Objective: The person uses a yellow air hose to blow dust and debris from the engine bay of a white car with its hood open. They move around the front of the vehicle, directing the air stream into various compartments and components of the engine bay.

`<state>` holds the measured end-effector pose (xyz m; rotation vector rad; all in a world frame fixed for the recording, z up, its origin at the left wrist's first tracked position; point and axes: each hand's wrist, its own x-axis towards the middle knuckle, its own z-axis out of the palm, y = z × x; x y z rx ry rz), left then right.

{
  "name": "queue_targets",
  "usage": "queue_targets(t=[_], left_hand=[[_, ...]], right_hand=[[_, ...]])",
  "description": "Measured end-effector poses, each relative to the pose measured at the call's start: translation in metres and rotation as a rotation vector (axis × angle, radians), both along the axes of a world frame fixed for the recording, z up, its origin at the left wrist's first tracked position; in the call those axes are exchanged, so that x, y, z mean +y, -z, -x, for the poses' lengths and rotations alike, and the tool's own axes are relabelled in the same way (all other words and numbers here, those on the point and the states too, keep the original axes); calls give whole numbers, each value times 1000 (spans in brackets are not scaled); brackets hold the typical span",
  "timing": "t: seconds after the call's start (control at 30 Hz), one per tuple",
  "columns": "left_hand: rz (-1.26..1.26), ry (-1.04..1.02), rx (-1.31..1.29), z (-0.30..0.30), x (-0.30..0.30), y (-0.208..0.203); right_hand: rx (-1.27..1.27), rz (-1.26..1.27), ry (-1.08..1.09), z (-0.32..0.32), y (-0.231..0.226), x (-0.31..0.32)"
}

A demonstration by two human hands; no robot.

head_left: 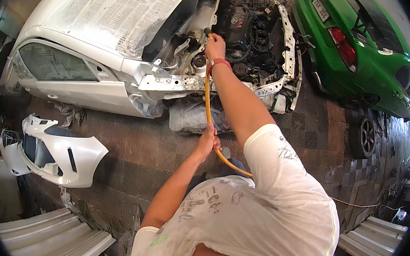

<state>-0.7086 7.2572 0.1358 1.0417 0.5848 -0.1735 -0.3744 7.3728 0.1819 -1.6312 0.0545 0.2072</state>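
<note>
A yellow hose point(208, 103) runs from the engine bay down toward my body. My right hand point(216, 48), with a red band at the wrist, is stretched over the bay and closed round the hose just behind its dark end point(207, 31). Lower down, my left hand point(208, 140) grips the same hose in front of my shirt. Under my right arm is the open engine bay of a white car point(90, 92), with a black engine cover point(238, 25) beside my right hand. Newspaper sheets point(142, 13) lie over the car's glass.
A green car point(369, 62) stands at the right, and a loose wheel point(362, 137) is near it. On the left, a white bumper point(71, 157) sits off the car. Ribbed metal panels lie at the lower left point(56, 237) and lower right point(374, 240). The floor point(139, 146) is tiled.
</note>
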Motion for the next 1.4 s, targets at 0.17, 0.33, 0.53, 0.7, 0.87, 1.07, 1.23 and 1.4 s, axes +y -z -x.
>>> queue_targets(t=[0.17,0.33,0.53,0.7,0.87,1.07,1.23,1.4], left_hand=[[-17,10,6,-24,2,-17],[-6,14,-48,-27,2,-35],[-22,78,-96,13,-5,-42],[15,146,-103,64,-12,-39],[59,184,-100,104,-16,-32],[47,206,-100,123,-9,-36],[45,203,-153,123,-5,-55],[57,208,-228,120,-6,-81]], right_hand=[[-72,-55,75,-25,-19,-1],[-204,-64,80,-45,-33,-7],[-202,-34,-18,-14,-45,-20],[-122,43,-171,50,-65,-38],[8,23,-140,109,-76,-60],[-103,94,-29,124,-77,-65],[-292,201,-52,126,-112,-53],[-194,-35,-424,150,-171,-49]])
